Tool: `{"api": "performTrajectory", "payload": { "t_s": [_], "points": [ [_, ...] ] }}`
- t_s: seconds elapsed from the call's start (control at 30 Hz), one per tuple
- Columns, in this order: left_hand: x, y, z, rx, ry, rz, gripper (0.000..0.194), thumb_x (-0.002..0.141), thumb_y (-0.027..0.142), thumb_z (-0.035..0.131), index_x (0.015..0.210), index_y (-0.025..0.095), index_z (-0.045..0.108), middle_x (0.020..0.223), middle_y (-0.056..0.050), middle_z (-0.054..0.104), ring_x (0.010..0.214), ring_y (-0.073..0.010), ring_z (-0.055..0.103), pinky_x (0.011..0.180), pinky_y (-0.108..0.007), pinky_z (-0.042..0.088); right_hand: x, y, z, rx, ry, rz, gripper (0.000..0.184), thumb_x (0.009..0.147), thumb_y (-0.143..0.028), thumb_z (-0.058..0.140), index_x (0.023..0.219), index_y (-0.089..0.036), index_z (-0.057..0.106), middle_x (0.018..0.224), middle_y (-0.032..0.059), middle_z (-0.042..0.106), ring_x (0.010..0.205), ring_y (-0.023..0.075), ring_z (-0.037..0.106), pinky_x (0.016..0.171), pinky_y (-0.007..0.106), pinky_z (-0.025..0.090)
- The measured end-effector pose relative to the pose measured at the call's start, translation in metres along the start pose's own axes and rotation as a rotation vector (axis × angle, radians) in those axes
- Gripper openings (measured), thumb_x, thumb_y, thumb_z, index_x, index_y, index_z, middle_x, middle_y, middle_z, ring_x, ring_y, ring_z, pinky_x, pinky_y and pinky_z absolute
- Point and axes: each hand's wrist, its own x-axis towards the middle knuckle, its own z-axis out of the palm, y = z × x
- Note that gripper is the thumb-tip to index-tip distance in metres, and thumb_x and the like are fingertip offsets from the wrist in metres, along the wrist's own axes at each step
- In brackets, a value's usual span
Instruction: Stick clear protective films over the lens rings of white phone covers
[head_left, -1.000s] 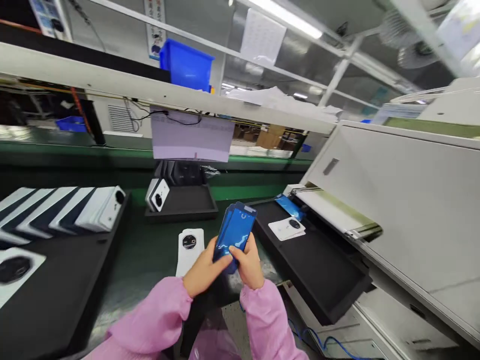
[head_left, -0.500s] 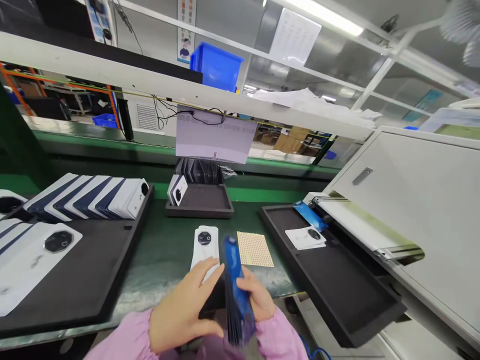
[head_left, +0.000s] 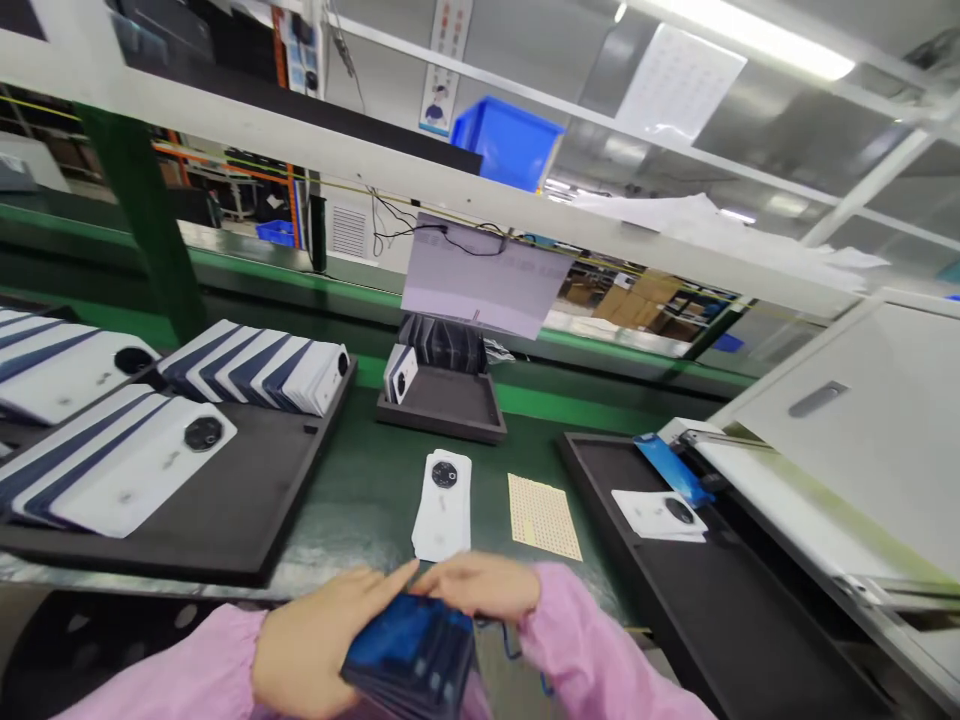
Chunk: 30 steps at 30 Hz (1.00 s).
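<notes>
My left hand (head_left: pixel 322 635) is wrapped round the left side of a stack of glossy dark blue phone-sized panels (head_left: pixel 412 650), low in the view at the bench's front edge. Over the far end of that stack lies my right hand (head_left: pixel 487 585), fingers bent onto its top edge. Several panels show as thin layers on the near side. Just beyond both hands, a small pile of white phone-back panels (head_left: pixel 442 515), each with a round black camera area, rests on the green bench. A beige sheet of small dots (head_left: pixel 544 518) lies to its right.
On the left, a black tray (head_left: pixel 262 480) bears overlapping rows of white and navy panels. A smaller tray (head_left: pixel 454 430) stands at the back. On the right, a long black tray (head_left: pixel 727 610) holds white panels (head_left: pixel 660 515) and a blue strip (head_left: pixel 671 468), beside a white cabinet (head_left: pixel 877 400).
The blue stack has swung from upright to lying lower and flatter. My left hand, open beside it before, now grips it; my right hand has shifted to its far end. The view has turned left.
</notes>
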Motion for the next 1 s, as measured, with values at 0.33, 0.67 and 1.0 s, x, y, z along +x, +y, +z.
{"api": "performTrajectory", "payload": {
  "t_s": [0.33,0.67,1.0],
  "points": [
    [0.003,-0.017,-0.021,-0.223,0.562,-0.492,0.055,0.079,0.043,0.047,0.130,0.020,0.041,0.103,-0.009,0.062,0.102,-0.0286,0.056,0.092,-0.045,0.040,0.078,-0.032,-0.100,-0.741,0.561,0.162,0.095,0.008,-0.024,0.084,0.099,-0.014,0.058,0.117,0.0164,0.053,0.117,0.0425,0.041,0.095,0.050,0.033],
    [0.100,-0.048,-0.014,0.509,0.498,-0.673,0.083,0.071,0.053,0.058,0.136,0.007,0.035,0.112,-0.027,0.054,0.106,-0.0420,0.048,0.085,-0.052,0.032,0.035,0.000,-0.086,-0.596,0.620,0.070,0.052,0.026,-0.028,0.085,0.068,-0.018,0.057,0.075,-0.0008,0.061,0.080,0.0248,0.059,0.074,0.035,0.044],
    [0.095,-0.033,0.013,0.231,0.668,-0.267,0.056,0.088,0.042,0.039,0.137,0.017,0.031,0.147,-0.014,0.029,0.135,-0.0276,0.023,0.107,-0.046,0.019,-0.010,0.068,-0.059,-0.106,1.083,-0.418,0.035,0.060,-0.037,0.071,0.079,-0.022,0.045,0.071,-0.0023,0.055,0.068,0.0165,0.054,0.069,0.032,0.045]
  ]
}}
